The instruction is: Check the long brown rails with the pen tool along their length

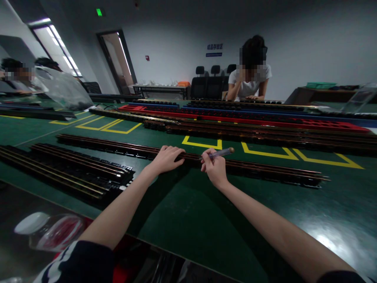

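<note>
A long black strip with copper-coloured rails [262, 169] lies across the green table in front of me. My left hand [168, 159] rests on it near the middle, fingers stretched out over the strip and thumb apart. Just to the right, my right hand [215, 169] is closed around a screwdriver [223, 152] with a see-through purplish handle and a brownish end. Its thin shaft points left and down at the strip; whether the tip touches cannot be made out.
More black railed strips [67, 169] lie at the left. Behind run long stacked copper-railed strips [265, 135] and a red strip [330, 124]. Yellow tape marks [203, 143] line the table. A plastic bag [63, 88], a lidded jar [55, 232] and a seated person [250, 84] are nearby.
</note>
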`<state>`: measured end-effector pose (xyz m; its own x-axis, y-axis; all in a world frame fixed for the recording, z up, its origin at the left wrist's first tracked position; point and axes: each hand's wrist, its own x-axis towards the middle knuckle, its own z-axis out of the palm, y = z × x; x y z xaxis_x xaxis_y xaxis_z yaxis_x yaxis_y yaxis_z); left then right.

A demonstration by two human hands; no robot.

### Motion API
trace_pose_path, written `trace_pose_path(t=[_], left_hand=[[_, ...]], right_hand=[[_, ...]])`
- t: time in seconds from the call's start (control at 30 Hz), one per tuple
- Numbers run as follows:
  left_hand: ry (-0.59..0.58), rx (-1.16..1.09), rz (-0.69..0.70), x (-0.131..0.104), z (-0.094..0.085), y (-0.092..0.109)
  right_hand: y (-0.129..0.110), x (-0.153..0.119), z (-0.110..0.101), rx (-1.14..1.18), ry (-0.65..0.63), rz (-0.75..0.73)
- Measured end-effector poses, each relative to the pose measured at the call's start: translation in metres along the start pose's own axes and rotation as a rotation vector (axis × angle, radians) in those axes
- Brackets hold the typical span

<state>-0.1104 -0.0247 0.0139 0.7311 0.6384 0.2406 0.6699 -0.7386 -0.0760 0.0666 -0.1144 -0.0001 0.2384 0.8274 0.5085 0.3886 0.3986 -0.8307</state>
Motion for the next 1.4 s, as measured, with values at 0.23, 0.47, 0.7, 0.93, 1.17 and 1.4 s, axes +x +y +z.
trace_pose_path(t=[0.23, 0.47, 0.7, 0.93, 1.17, 1.4], left_hand=[[0.013, -0.025, 0.008, 0.0, 0.0, 0.001], [0.013, -0.07, 0.026, 0.001, 0.002, -0.002], [0.01, -0.107, 0.022, 0.002, -0.001, -0.001], [0.018, -0.082, 0.003, 0.001, 0.003, -0.007], [-0.019, -0.052, 0.017, 0.0, 0.007, -0.011], [-0.04, -0.057, 0.024, -0.001, 0.005, -0.01]], right_hand=[[0.001, 0.0, 0.001, 0.012, -0.008, -0.006], [-0.002, -0.001, 0.001, -0.017, -0.028, -0.032], [-0.001, 0.0, 0.002, -0.019, -0.031, -0.022], [-0.002, -0.001, 0.002, -0.009, -0.038, -0.035], [0.0, -0.001, 0.002, -0.014, -0.006, -0.022], [0.0, -0.002, 0.001, -0.015, 0.062, 0.004]])
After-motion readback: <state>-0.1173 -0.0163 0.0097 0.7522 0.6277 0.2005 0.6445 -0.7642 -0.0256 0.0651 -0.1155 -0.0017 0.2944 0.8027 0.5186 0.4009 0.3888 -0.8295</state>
